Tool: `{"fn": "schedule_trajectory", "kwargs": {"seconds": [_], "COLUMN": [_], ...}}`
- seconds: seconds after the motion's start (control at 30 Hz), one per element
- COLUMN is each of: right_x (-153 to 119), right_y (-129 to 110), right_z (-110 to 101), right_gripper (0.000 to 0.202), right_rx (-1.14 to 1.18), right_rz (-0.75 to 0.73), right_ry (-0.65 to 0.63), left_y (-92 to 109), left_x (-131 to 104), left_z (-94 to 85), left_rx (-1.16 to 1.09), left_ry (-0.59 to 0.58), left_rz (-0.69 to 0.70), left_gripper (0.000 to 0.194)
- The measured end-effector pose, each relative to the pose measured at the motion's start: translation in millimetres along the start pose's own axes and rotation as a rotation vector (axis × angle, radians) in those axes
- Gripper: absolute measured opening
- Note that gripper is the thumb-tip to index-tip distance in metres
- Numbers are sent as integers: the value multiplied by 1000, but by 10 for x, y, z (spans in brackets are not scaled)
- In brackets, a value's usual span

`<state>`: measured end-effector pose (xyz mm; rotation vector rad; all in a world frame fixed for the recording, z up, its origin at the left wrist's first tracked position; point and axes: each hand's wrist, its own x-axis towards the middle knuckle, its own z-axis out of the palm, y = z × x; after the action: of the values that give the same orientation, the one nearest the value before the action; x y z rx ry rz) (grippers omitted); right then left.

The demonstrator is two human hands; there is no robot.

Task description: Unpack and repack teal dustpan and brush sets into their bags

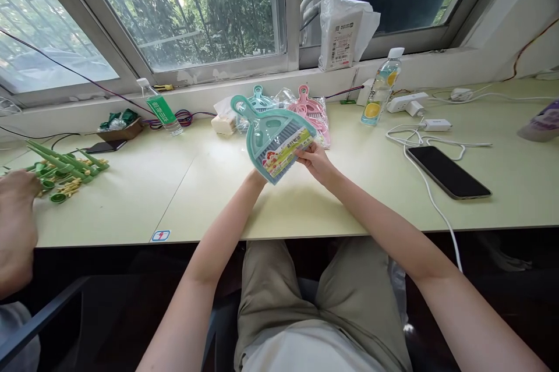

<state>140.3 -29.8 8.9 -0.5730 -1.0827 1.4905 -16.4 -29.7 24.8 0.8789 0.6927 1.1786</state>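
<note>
A teal dustpan with a small brush and a printed label (279,148) is held up over the table, tilted, its handle pointing to the upper left. My right hand (315,159) pinches its lower right edge. My left hand (258,179) is behind the dustpan, and its fingers are hidden. Behind it on the table lie a second teal set (258,98) and a pink dustpan and brush set (311,110) in clear wrapping.
A green-label bottle (161,107), tissue pack (223,123), lemon drink bottle (379,89) and black phone (449,172) with white cables stand or lie around. At the left, another person's hand (20,186) touches green plastic pieces (65,165).
</note>
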Motion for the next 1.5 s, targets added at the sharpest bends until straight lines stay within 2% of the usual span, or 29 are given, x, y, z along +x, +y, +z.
{"fn": "schedule_trajectory", "kwargs": {"seconds": [0.13, 0.2, 0.37, 0.43, 0.63, 0.93, 1.07, 1.2, 1.5], "right_x": [57, 85, 134, 145, 162, 172, 174, 167, 177], "right_y": [-40, -47, -29, -28, -41, -35, -61, -69, -33], "right_z": [-70, -114, -201, -229, -271, -268, -283, -281, -280], "right_gripper": [36, 34, 35, 35, 37, 34, 37, 36, 31], "right_rx": [34, 43, 73, 79, 86, 30, -7, 7, 56], "right_rz": [-71, -86, -105, -123, -144, -111, -95, -86, -52], "right_ry": [128, 201, 287, 297, 317, 299, 286, 287, 325], "left_y": [64, 99, 33, -30, -112, -74, -70, -51, -68], "left_x": [-20, -20, 38, 54, 47, 75, 62, 31, 46], "left_z": [52, 47, 48, 65, 92, 27, 23, 33, -32], "left_rx": [-144, -137, -14, 4, 35, 124, 185, 243, 282], "left_ry": [-28, -39, 18, 33, -31, 86, 71, 31, 30], "left_rz": [101, 128, 176, 171, 131, 157, 143, 141, 138], "left_gripper": [59, 68, 48, 47, 42, 34, 33, 36, 45]}}
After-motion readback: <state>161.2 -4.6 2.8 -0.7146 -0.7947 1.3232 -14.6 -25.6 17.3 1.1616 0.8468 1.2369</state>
